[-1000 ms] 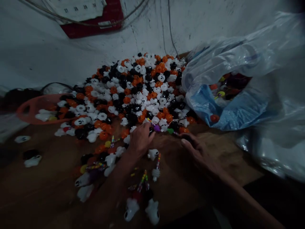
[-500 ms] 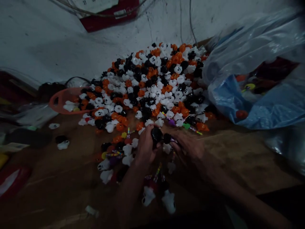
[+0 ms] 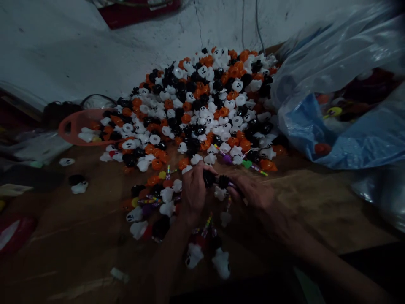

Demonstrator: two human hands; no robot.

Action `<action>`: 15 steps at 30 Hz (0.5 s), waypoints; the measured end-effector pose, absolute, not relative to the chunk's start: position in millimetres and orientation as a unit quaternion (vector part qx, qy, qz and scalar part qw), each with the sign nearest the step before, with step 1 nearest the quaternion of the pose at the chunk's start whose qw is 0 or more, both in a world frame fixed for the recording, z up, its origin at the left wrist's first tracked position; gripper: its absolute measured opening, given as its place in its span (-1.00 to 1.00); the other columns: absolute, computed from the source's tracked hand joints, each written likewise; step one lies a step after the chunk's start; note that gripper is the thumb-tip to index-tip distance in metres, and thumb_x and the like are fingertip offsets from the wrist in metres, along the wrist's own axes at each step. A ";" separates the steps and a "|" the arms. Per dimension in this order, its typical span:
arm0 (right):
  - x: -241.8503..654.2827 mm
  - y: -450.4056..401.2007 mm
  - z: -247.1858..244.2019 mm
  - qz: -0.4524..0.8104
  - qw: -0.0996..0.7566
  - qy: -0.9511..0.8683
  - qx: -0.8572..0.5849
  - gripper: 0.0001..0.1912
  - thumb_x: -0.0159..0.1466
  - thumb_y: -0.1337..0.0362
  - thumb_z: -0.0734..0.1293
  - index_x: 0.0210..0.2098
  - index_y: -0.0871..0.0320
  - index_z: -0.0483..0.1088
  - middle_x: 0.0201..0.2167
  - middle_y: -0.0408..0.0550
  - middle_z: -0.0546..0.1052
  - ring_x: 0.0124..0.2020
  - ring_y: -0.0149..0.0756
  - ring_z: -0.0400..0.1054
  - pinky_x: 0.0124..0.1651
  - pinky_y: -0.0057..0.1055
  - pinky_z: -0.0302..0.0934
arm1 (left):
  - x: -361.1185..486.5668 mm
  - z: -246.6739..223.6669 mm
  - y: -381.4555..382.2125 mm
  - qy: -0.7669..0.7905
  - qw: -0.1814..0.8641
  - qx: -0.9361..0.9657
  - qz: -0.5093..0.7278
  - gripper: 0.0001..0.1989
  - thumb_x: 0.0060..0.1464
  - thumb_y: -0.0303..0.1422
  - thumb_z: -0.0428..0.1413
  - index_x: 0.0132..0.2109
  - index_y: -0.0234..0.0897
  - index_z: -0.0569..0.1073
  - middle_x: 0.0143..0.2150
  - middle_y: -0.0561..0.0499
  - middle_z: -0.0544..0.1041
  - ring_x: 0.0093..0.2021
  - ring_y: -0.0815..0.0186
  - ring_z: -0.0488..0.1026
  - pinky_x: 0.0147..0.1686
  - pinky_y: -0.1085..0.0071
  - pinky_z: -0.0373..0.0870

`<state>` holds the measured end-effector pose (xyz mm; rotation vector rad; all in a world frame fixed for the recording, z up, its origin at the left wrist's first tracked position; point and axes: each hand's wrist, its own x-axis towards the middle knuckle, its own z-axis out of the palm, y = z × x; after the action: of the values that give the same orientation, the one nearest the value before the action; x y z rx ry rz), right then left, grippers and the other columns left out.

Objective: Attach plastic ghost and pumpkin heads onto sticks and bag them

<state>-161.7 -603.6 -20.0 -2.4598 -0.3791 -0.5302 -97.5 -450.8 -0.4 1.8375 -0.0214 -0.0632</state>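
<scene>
My left hand point(image 3: 194, 188) is closed around a shiny black figure point(image 3: 208, 178), the same sort as the black pieces in the heap. Facing it, my right hand point(image 3: 253, 191) pinches a slim patterned stick with a dark ribbed end piece point(image 3: 223, 182) pointing at the black figure. Whether the two pieces touch is too dark to tell. Below my hands lie white ghost figures point(image 3: 221, 262) joined to colourful beaded sticks point(image 3: 207, 226). A white ghost piece point(image 3: 220, 193) sits just under the ribbed end.
A large heap of white ghosts, orange pumpkins and black figures point(image 3: 202, 109) rises against the wall. An orange scoop-like basket point(image 3: 68, 128) lies at its left. On the right stands a clear and blue plastic bag point(image 3: 357, 143). Loose ghost pieces point(image 3: 79, 187) rest at left.
The view has shifted slightly, so the scene sits a little higher and further left. Both hands keep their grip, with the black figure turned a little.
</scene>
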 end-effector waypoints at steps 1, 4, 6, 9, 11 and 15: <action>-162.3 -603.9 -16.4 -0.212 0.299 -0.138 -0.920 -0.80 0.36 0.29 0.12 -0.16 0.19 0.33 -0.38 -0.05 0.47 -0.42 -0.34 0.36 -0.37 -0.40 0.21 | -96.7 0.1 -451.9 0.002 0.619 0.785 -0.037 -0.61 0.15 -0.19 -0.13 -0.48 -0.26 0.44 -0.50 0.04 0.45 -0.45 0.36 0.37 -0.46 0.50 0.27; -162.5 -603.6 -11.8 -0.231 0.288 -0.131 -0.920 -0.79 0.35 0.30 0.11 -0.14 0.20 0.33 -0.37 -0.05 0.47 -0.43 -0.35 0.37 -0.41 -0.41 0.20 | -96.5 0.2 -454.2 0.005 0.632 0.773 -0.059 -0.63 0.13 -0.17 -0.08 -0.50 -0.27 0.41 -0.56 0.07 0.41 -0.51 0.38 0.35 -0.47 0.50 0.26; -162.4 -603.0 -13.6 -0.226 0.266 -0.126 -0.929 -0.79 0.35 0.28 0.12 -0.14 0.18 0.34 -0.37 -0.06 0.48 -0.45 -0.35 0.37 -0.44 -0.42 0.19 | -97.6 -1.6 -454.3 -0.009 0.613 0.789 -0.044 -0.62 0.15 -0.18 -0.08 -0.50 -0.28 0.42 -0.52 0.06 0.44 -0.46 0.37 0.36 -0.41 0.50 0.27; -164.0 -603.6 -16.9 -0.228 0.224 -0.142 -0.937 -0.79 0.34 0.28 0.15 -0.13 0.16 0.37 -0.35 -0.06 0.49 -0.45 -0.36 0.37 -0.43 -0.43 0.19 | -98.6 -5.9 -453.6 -0.035 0.585 0.810 -0.029 -0.61 0.18 -0.20 -0.11 -0.47 -0.28 0.45 -0.44 0.05 0.47 -0.37 0.35 0.38 -0.34 0.49 0.25; -166.0 -605.5 -15.9 -0.229 0.198 -0.169 -0.938 -0.78 0.33 0.33 0.14 -0.14 0.20 0.38 -0.34 -0.02 0.49 -0.43 -0.35 0.36 -0.42 -0.44 0.19 | -98.6 -7.7 -453.1 -0.042 0.578 0.814 -0.031 -0.61 0.19 -0.23 -0.13 -0.46 -0.28 0.46 -0.43 0.05 0.48 -0.37 0.35 0.37 -0.34 0.48 0.24; -168.5 -610.5 -8.5 -0.223 0.155 -0.202 -0.941 -0.76 0.33 0.36 0.12 -0.11 0.24 0.36 -0.32 0.02 0.47 -0.37 -0.29 0.36 -0.38 -0.40 0.21 | -99.5 -2.3 -452.9 -0.078 0.529 0.845 -0.021 -0.62 0.21 -0.24 -0.12 -0.45 -0.28 0.46 -0.46 0.08 0.46 -0.41 0.38 0.35 -0.38 0.48 0.21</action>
<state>-168.5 -610.5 -8.5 -2.6965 -0.5793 -0.6379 -99.5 -452.9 -2.3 2.0168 -0.1859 -0.0513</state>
